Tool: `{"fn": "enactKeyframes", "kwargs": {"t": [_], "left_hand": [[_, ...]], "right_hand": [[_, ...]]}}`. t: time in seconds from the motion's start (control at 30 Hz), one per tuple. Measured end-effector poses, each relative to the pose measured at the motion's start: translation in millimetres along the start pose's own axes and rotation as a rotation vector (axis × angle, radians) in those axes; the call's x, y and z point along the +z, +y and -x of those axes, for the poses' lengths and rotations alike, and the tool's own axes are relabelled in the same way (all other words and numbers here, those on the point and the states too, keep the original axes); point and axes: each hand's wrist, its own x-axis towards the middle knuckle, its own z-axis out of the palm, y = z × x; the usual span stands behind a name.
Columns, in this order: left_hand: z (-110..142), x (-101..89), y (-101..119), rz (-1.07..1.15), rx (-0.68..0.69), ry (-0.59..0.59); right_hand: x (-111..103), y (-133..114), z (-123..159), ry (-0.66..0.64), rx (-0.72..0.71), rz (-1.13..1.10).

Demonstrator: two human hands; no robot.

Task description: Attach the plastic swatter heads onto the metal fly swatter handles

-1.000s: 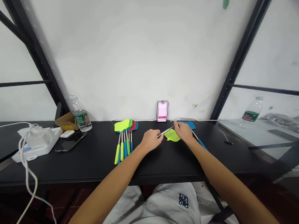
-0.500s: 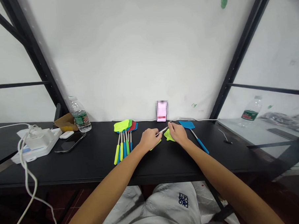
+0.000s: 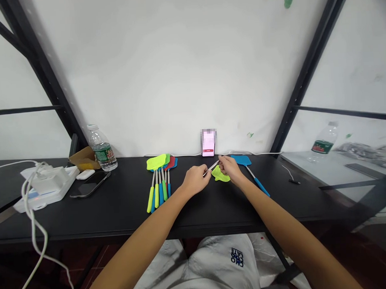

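Note:
A thin silver metal rod (image 3: 211, 168) slants up between my two hands above the black table. My left hand (image 3: 195, 179) is closed around its lower end. My right hand (image 3: 230, 167) has its fingers closed at the upper end. Just below the right hand is a lime-green fly swatter head (image 3: 220, 174), partly covered by that hand; whether the rod belongs to it cannot be made out. Several fly swatters (image 3: 158, 180) in lime, green, blue and red lie bunched to the left, handles toward me. On the right rests a blue fly swatter (image 3: 241, 160).
A lit phone (image 3: 208, 144) leans on the wall behind my hands. At left are a water bottle (image 3: 103, 150), an open cardboard box (image 3: 83, 158), a dark phone (image 3: 90, 185) and a white power strip (image 3: 48, 189) with cables. A short black-tipped cable (image 3: 293, 181) lies far right.
My right hand has shifted slightly right and the rod shows more between my hands. The lime piece seen under my left hand is out of sight now.

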Motion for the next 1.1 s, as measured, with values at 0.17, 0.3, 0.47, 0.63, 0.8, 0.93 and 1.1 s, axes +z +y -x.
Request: {"fn": "enactKeyframes", "kwargs": {"t": [0.17, 0.3, 0.47, 0.63, 0.8, 0.93, 1.1], "left_hand": [[1, -2.4, 3, -0.014, -0.006, -0.025], [0, -5.4, 3, -0.055, -0.034, -0.048], [-2, -5.8, -1, -0.131, -0.126, -0.084], [-2, -2.1, -9, -0.195, -0.202, -0.287], [-2, 0.0, -11, -0.182, -0.191, -0.346], [-2, 0.2, -10, -0.153, -0.185, -0.314], [-2, -0.4, -9, -0.124, -0.177, -0.274]], "right_hand": [[-2, 0, 0, -0.088, 0.031, -0.123], [-13, 3, -9, -0.026, 0.040, -0.203], [-36, -5, -21, 0.186, 0.065, -0.300], [-53, -11, -25, 0.370, 0.066, -0.307], [-52, -7, -25, 0.357, 0.062, -0.256], [-45, 0, -26, 0.286, 0.039, -0.213], [-41, 8, -26, 0.235, 0.030, -0.192]]}}
